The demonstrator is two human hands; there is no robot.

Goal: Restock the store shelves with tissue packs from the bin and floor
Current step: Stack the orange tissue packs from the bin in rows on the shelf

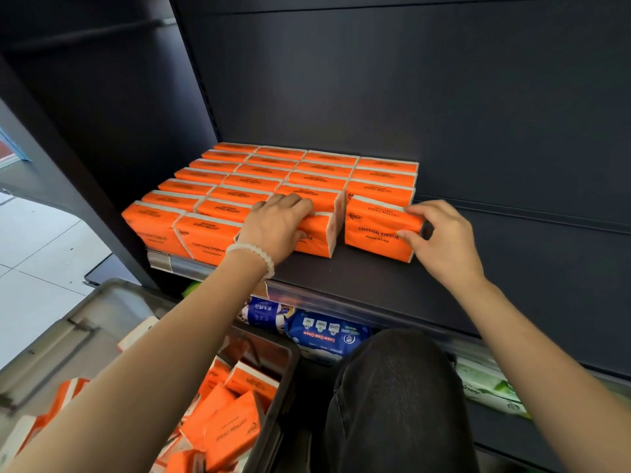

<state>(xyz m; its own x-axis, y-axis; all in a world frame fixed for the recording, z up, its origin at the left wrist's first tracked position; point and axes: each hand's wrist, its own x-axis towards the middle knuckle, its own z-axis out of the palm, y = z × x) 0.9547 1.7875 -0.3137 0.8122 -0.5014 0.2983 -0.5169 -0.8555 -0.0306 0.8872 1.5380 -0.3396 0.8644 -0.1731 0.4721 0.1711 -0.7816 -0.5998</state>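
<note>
The right hand [444, 240] pinches the right end of the front tissue pack [379, 230] on the shelf [375, 281], its long axis running nine to three, while the left hand [276, 223] grips the neighbouring pack [317, 233] at nine o'clock across a narrow gap.

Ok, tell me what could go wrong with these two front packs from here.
1. The right hand pinches only the end of the front pack in the fourth row, which sits crooked and apart from the third row; it may end up misaligned.
2. The left hand grips the front pack of the third row near the shelf edge; a slip could drop it toward the bin.
</note>
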